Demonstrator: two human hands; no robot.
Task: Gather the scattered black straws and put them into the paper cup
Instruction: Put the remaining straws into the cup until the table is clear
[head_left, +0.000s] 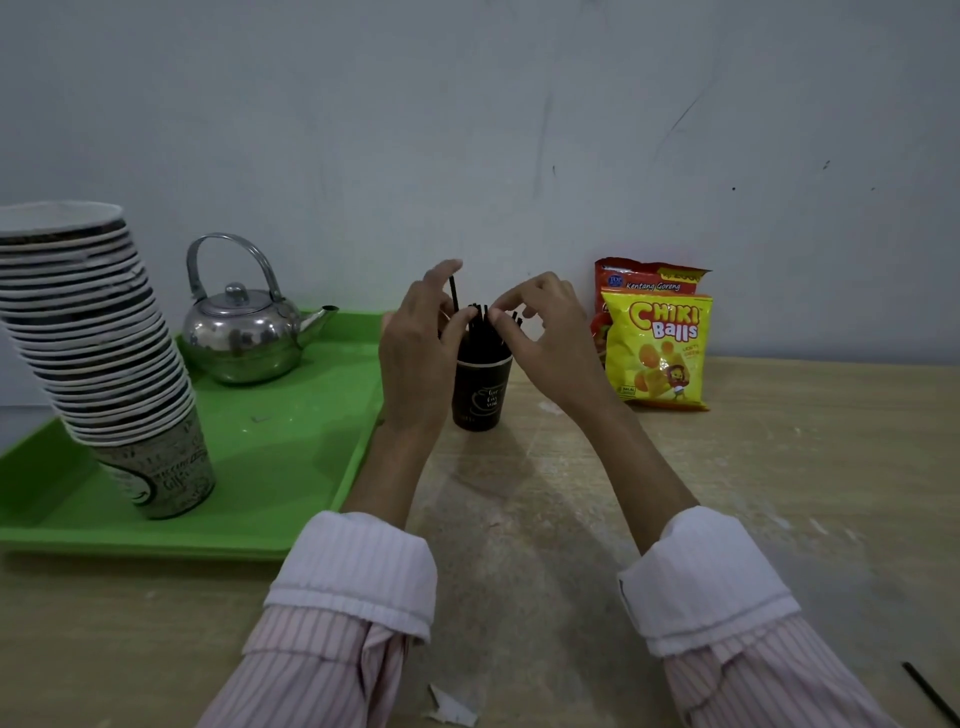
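Figure: our two hands meet over the dark paper cup, which stands on the surface beside the green tray. Left hand pinches one upright black straw. Right hand, fingers curled, nips the bundled straws in the cup. A stray straw lies diagonally at near right, nearer our right arm.

Dark paper cup upright on wooden table, just right of green tray. Black straws stand bunched in cup. Left hand pinches one taller straw at cup's left rim. Right hand pinches bundle tops with thumb and forefinger. Stray straw lies on the table at near right corner, well apart. Tray carries steel kettle and leaning cup stack. Chiki Balls bag against wall.
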